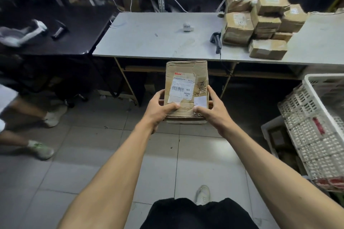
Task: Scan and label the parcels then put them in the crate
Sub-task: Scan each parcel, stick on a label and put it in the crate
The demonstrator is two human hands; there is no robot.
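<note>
A flat brown cardboard parcel hangs in front of me over the floor, below the table's front edge. It carries a white shipping label with a barcode and a small blank white sticker near its lower right. My left hand grips its lower left side, thumb on top. My right hand grips the lower right side, thumb beside the small sticker. A black handheld scanner lies on the grey table. The white slatted crate stands at the right.
A pile of several taped brown parcels fills the table's right end. A small white label roll sits mid-table. A black table stands to the left. Another person's legs and shoes are at the left on the tiled floor.
</note>
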